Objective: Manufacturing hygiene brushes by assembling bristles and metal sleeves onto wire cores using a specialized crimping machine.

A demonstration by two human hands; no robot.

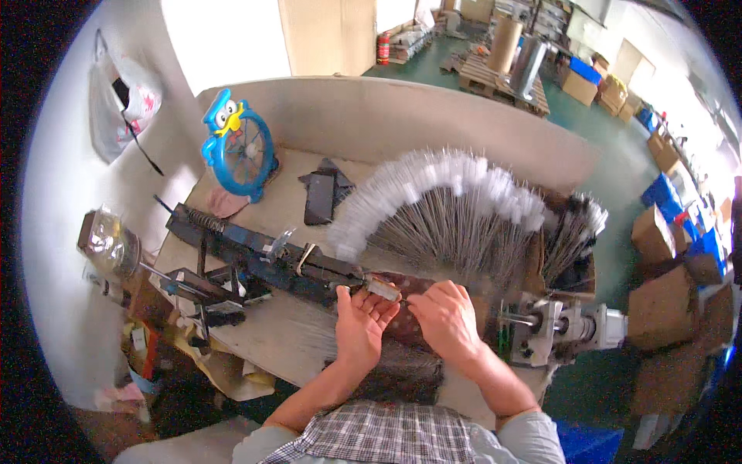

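Note:
A long dark metal bench fixture (286, 267) runs across the table, with a pale metal block (382, 289) at its near right end. Just below that block is my left hand (361, 325), palm up, thumb raised and fingers loosely bent and apart. My right hand (446, 319) is beside the block's right end, its thumb and fingertips pinched together; what sits between them is too small to make out. Behind both hands spreads a wide fan of thin wire brushes (456, 209) with white bristle tips. A reddish-brown surface (406, 329) shows between my hands.
A blue duck-shaped fan (239, 147) and a dark phone (319, 197) are on the table's far left. More wire-stemmed brushes (572, 232) stand in a box at the right, behind a motorised spindle machine (560, 329). A lamp (110, 241) is at the left; cardboard boxes (665, 309) pile up on the right.

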